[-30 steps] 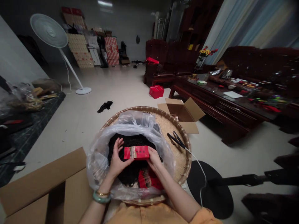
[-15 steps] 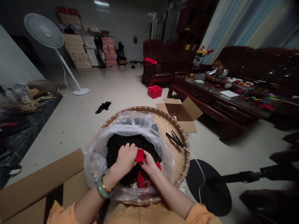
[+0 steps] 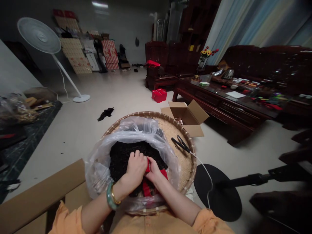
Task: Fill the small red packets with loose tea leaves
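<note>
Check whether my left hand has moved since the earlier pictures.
Yes. Judged against the basket rim, the left hand has moved right, closer to the red packet at the right hand.

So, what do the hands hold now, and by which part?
A red packet is pinched between the left hand and right hand; they hide it, so the exact part cannot be told.

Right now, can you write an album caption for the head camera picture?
Left hand and right hand grip a red packet over dark leaves in a plastic bag on a bamboo tray.
</note>
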The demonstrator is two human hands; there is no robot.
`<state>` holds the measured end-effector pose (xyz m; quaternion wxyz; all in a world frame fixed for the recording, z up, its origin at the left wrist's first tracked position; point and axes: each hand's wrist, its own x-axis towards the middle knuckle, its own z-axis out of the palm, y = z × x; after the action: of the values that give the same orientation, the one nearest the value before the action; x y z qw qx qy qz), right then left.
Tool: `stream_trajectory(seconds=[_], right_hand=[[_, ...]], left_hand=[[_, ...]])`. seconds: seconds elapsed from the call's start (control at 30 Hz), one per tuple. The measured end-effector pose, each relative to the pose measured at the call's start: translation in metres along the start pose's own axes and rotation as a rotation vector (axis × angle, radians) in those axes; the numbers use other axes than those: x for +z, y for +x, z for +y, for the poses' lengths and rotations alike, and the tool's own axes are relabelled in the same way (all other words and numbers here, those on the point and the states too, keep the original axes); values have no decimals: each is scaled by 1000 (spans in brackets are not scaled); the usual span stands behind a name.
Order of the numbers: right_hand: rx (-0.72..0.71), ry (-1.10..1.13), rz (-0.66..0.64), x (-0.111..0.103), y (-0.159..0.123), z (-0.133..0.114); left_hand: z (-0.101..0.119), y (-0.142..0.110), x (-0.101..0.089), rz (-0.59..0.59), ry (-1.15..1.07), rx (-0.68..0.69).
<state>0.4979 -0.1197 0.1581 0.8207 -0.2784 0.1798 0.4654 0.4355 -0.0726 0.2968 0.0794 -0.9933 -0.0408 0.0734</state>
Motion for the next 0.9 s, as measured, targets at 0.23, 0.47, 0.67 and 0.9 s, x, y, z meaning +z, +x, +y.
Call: stream_trajectory(seconds=[0.23, 0.47, 0.67, 0.9], right_hand=[[39, 106, 17, 0, -3, -4], [81, 141, 44, 4, -11, -8], [79, 131, 95, 9, -13, -8], [131, 152, 81, 5, -14, -10]], left_hand=[[-28, -1, 19, 112, -83, 42], [-31, -10, 15, 167, -82, 37], [-17, -8, 9, 167, 2, 104], [-24, -11, 2, 157, -21, 71]])
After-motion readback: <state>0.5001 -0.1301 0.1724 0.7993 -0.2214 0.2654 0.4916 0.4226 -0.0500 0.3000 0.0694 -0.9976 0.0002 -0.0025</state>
